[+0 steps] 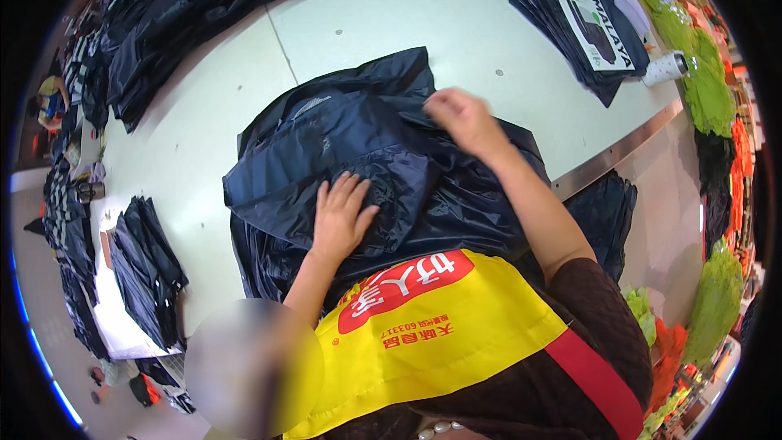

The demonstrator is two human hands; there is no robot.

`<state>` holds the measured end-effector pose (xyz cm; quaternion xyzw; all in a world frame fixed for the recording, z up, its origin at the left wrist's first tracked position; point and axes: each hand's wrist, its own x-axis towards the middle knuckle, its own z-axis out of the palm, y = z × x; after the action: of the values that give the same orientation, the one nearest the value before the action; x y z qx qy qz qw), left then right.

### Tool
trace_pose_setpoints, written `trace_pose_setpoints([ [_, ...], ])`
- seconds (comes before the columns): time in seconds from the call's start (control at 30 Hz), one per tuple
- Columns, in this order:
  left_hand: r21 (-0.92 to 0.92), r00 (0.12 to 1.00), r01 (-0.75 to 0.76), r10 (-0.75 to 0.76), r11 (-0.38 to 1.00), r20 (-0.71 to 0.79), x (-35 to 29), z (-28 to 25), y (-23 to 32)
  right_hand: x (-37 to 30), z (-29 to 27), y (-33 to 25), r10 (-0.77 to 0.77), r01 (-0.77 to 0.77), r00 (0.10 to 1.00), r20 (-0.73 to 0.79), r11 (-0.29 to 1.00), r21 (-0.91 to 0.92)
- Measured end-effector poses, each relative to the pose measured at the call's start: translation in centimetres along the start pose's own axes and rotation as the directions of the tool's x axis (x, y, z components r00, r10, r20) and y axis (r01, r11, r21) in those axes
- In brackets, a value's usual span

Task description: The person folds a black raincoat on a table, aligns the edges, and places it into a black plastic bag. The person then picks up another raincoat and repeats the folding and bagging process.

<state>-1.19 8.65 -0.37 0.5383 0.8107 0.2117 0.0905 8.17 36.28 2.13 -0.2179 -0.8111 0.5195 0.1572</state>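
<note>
A shiny dark navy garment [326, 143], made of thin smooth fabric, lies partly folded on the pale table in front of me. My left hand [340, 216] rests flat on it with fingers spread, pressing the cloth. Over the garment's right side is my right hand [468, 122], its fingers curled together near the upper edge of the fabric. Whether cloth is pinched between those fingertips is hidden from me. Loose dark folds spread below both hands, up to my yellow apron [440, 301].
Flat-packed dark garments with a printed sheet [590, 20] are stacked at the far right, beside a white roll [665, 68]. Folded dark garments [147, 269] lie at left, and more dark clothing [179, 24] lines the far edge. Lime-green garments [707, 85] hang over the right side.
</note>
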Motion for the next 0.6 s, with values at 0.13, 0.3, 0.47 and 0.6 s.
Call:
trace_pose_setpoints([
  [0.13, 0.057, 0.958, 0.084, -0.065, 0.995, -0.280, -2.0, -2.7, -2.1, 2.6, -6.0, 8.0, -0.021, -0.090, 0.980, -0.200, 0.845, -0.527],
  [0.3, -0.031, 0.949, -0.063, 0.051, 0.998, -0.312, -5.4, -4.6, -4.1, 2.0, -5.8, 6.6, -0.355, 0.145, 0.911, -0.209, 0.752, -0.643],
  [0.47, -0.161, 0.953, -0.141, 0.090, 0.977, -0.289, -2.6, -2.8, -1.1, -3.9, -1.8, -2.2, 0.320, -0.353, 0.933, -0.163, 0.731, -0.585],
  [0.6, -0.064, 0.965, -0.235, 0.225, 0.970, -0.135, 1.8, 1.4, 0.3, -5.3, 0.3, 1.4, 0.407, -0.433, 0.901, -0.150, 0.815, -0.387],
])
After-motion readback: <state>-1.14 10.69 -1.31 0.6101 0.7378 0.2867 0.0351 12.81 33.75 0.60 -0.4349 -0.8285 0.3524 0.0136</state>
